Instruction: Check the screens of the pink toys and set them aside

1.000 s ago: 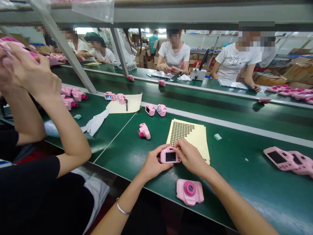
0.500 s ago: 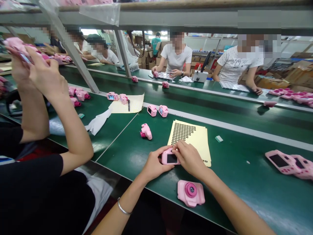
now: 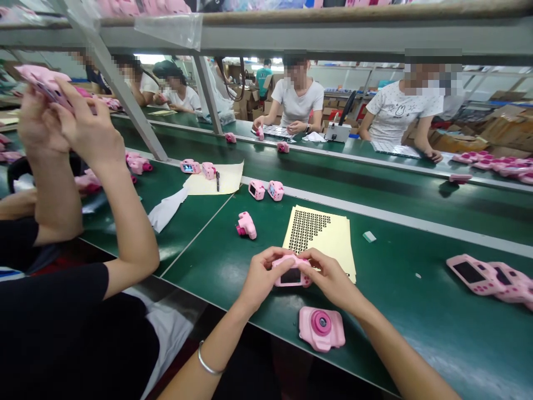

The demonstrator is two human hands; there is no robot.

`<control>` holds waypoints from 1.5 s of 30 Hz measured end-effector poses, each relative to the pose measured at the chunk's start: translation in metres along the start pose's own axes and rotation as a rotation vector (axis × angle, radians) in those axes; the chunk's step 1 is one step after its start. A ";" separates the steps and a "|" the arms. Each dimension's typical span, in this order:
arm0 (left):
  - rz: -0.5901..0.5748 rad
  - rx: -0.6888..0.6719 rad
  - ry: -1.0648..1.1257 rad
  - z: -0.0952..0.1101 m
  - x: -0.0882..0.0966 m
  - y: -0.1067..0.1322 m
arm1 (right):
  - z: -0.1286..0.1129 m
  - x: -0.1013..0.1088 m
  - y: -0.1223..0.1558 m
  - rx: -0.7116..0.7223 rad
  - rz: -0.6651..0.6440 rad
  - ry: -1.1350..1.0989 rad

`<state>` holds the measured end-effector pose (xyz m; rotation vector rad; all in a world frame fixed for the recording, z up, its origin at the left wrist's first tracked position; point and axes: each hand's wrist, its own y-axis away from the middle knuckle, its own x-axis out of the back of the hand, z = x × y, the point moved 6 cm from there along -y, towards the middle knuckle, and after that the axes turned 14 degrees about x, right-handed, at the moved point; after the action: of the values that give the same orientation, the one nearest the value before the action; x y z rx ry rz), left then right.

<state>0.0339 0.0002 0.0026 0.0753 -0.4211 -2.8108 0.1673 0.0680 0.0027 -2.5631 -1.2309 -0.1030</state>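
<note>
Between my two hands is a pink toy camera (image 3: 290,276), its dark screen facing me. My left hand (image 3: 263,278) grips its left side, thumb on the back above the screen. On the other side my right hand (image 3: 328,276) holds the right end, fingers along the top edge and thumb at the back. Just beyond lies a yellow sheet (image 3: 339,244) with rows of small black square stickers, partly covered by my fingers. Close to the table's front edge, another pink camera (image 3: 322,329) rests with its lens up.
Several pink cameras (image 3: 474,275) lie at the right, and one camera (image 3: 246,225) lies left of the sheet. A co-worker's hands (image 3: 89,125) hold a pink camera at the left. A metal post (image 3: 120,89) rises there. More people sit across the green table (image 3: 395,283).
My right hand has shifted from pinching at the camera's top corner to holding its right end. The left thumb has moved up onto the back. The camera faces me more squarely.
</note>
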 end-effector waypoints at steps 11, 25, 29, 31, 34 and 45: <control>-0.052 0.010 0.006 0.002 -0.013 0.001 | 0.002 0.013 0.018 0.031 0.065 0.006; -0.304 -0.156 -0.556 -0.015 -0.037 0.036 | 0.024 0.133 0.086 -0.138 0.630 0.269; -0.431 -0.261 -0.750 -0.030 -0.051 0.049 | 0.034 0.222 0.156 -0.292 0.983 0.920; -0.464 -0.284 -0.753 -0.033 -0.056 0.049 | 0.037 0.245 0.172 -0.337 0.984 1.131; -0.426 -0.191 -0.621 -0.034 -0.052 0.043 | 0.023 0.239 0.164 -0.223 0.988 1.342; -0.139 0.235 0.282 -0.028 -0.011 0.016 | 0.029 0.038 -0.027 0.004 0.108 0.826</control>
<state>0.0514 -0.0190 -0.0194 0.5639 -0.6973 -2.8098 0.1684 0.1211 -0.0114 -2.1723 -0.7534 -1.0079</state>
